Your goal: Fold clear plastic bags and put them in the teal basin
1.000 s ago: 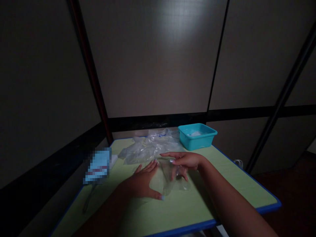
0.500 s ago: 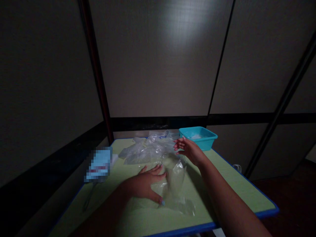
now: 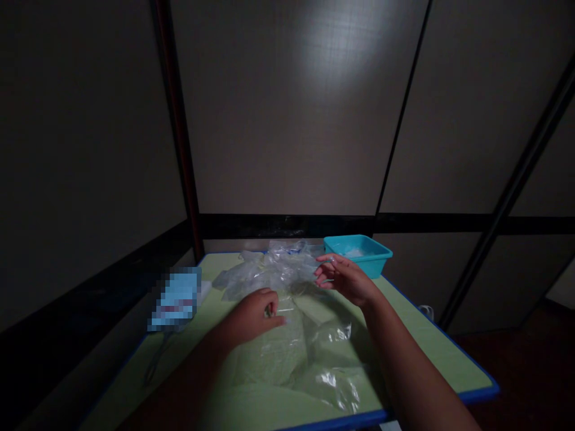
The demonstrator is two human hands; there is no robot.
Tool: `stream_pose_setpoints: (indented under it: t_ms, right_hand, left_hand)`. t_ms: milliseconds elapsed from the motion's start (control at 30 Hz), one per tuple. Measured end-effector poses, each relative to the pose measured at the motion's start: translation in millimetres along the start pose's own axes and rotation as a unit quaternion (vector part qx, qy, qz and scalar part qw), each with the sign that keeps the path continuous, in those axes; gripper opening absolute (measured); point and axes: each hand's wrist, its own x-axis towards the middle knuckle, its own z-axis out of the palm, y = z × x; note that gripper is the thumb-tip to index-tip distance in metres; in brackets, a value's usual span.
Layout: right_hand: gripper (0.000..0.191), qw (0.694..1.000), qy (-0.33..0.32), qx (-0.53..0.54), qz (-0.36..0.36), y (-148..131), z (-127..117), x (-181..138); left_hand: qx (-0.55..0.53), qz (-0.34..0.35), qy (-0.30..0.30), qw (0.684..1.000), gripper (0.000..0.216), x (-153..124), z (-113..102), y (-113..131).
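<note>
I read the bench [image 3: 431, 347] as bare green on the right, its blue front edge close under both forearms. A heap of clear bags [image 3: 269, 269] lies at the back beside the teal tub [image 3: 359, 254]. One clear bag [image 3: 323, 359] sprawls crumpled near the front edge. The left hand [image 3: 254, 311] pinches its far end. The right hand [image 3: 345, 278] hovers by the heap, and I cannot tell its grip.

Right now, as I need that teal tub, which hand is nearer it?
Right: the right hand is just left of the teal tub; the left hand pinches clear plastic farther away.
</note>
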Motion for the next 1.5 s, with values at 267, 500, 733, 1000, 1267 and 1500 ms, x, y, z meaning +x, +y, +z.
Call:
stream_pose_setpoints:
  t_ms: [267,500,733,1000,1267,1500]
  right_hand:
    - [0.038,0.988,-0.109,0.061,0.092,23.8,40.5,2.2]
    - [0.019,0.965,0.175,-0.08,0.175,59.6,28.1,28.8]
    - [0.019,0.978,0.095,-0.037,0.185,62.7,30.4,26.7]
    - [0.011,0.982,0.117,0.007,0.15,65.4,28.2,29.8]
    - [0.011,0.983,0.113,-0.032,0.138,75.0,27.6,34.8]
    - [0.018,0.964,0.132,-0.218,0.075,70.0,13.0,35.2]
  left_hand:
    - [0.049,-0.001,-0.082,0.995,0.047,-3.7,8.9,3.5]
    - [0.094,-0.013,-0.087,0.992,0.051,-3.6,8.1,3.7]
    - [0.105,-0.023,-0.089,0.99,0.053,-2.2,7.2,5.7]
    - [0.1,-0.025,-0.089,0.991,0.053,-3.6,7.7,3.8]
    - [0.094,-0.024,-0.093,0.991,0.05,-3.4,7.9,3.4]
    - [0.13,-0.099,0.043,0.986,0.018,3.8,5.6,-14.0]
